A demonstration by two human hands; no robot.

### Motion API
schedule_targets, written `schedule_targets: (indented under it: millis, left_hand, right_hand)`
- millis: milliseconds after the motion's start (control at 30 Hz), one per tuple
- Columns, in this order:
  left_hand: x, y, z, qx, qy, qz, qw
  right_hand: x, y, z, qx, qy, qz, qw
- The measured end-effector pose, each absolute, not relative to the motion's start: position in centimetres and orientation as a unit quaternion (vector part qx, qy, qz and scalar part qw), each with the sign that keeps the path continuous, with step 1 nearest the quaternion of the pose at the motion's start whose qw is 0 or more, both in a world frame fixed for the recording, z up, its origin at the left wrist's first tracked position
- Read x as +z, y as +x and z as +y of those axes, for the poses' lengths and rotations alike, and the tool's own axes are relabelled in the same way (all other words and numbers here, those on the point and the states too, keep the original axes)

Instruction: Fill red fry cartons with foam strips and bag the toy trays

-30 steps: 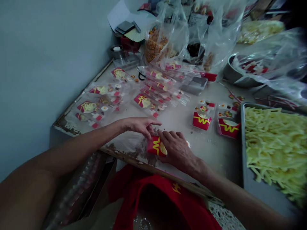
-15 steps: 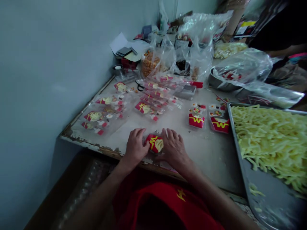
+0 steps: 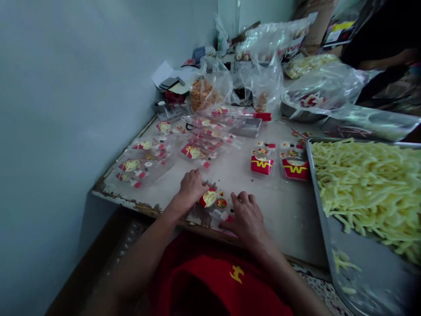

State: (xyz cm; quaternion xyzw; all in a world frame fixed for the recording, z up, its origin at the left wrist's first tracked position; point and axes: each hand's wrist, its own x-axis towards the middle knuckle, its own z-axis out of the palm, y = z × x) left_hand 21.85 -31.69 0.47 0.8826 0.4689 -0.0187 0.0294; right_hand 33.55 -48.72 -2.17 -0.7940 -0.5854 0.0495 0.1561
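A clear plastic packet [image 3: 221,203] lies flat near the front edge of the table. Inside it are a red carton piece with yellow fries, small round food-shaped pieces and a red-and-white piece. My left hand [image 3: 192,189] grips its left end, thumb over the red carton. At the other end rests my right hand [image 3: 248,216], thumb and fingers spread apart around the packet's edge. Two similar packets with red cartons, one [image 3: 262,164] beside another [image 3: 295,168], lie further right. Filled packets [image 3: 131,165] are spread at the left, and more [image 3: 210,131] are piled behind.
A metal tray [image 3: 316,193] of pale yellow fries [image 3: 365,184] takes up the right side. Plastic bags [image 3: 217,79] of small pieces stand at the back, near a bowl [image 3: 297,112] covered by plastic. A wall [image 3: 66,109] borders the left. Another person's arm [image 3: 388,61] shows at top right.
My right hand has shifted right and now spreads at the packet's right end, uncovering the small pieces. My left hand stays at the left end. The view has moved slightly.
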Motion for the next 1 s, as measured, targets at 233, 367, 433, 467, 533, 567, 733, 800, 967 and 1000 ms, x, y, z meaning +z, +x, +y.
schedule_targets:
  millis: [233,367,433,467,533,567,733,800,967,1000]
  left_hand:
    - [2.5,20.6,-31.8,-0.087,0.890,0.447,0.017]
    - [2.6,19.8,-34.1,-0.084,0.879,0.469,0.006]
    - [2.2,19.8,-35.1,-0.063,0.880,0.470,0.010]
    - [1.9,19.8,-35.4,-0.050,0.883,0.467,0.016]
    - [1.5,19.4,-35.6,-0.023,0.886,0.463,0.031]
    - [1.2,19.0,-35.5,-0.012,0.885,0.464,0.039]
    - [0.3,17.3,-35.1,0.008,0.888,0.454,0.071]
    - [0.0,17.0,-35.1,0.028,0.893,0.442,0.075]
    - [-0.4,17.1,-35.6,0.073,0.866,0.484,0.108]
    - [-0.5,17.3,-36.0,0.078,0.874,0.465,0.116]
  right_hand:
    - [-2.7,34.1,-48.9,0.058,-0.783,-0.591,0.185]
    - [-3.2,33.5,-48.7,0.028,-0.769,-0.598,0.222]
    - [-3.2,33.1,-48.7,0.020,-0.769,-0.596,0.230]
    - [-3.2,32.9,-48.7,0.016,-0.770,-0.594,0.232]
    - [-3.1,32.8,-48.9,0.015,-0.773,-0.591,0.232]
    - [-3.0,32.8,-49.0,0.020,-0.773,-0.591,0.230]
    - [-2.6,32.7,-49.1,0.052,-0.776,-0.593,0.208]
    - [-2.4,32.6,-48.9,0.047,-0.775,-0.594,0.208]
    - [-2.2,31.7,-48.6,0.043,-0.771,-0.599,0.214]
    - [-2.2,31.4,-48.4,0.043,-0.770,-0.599,0.212]
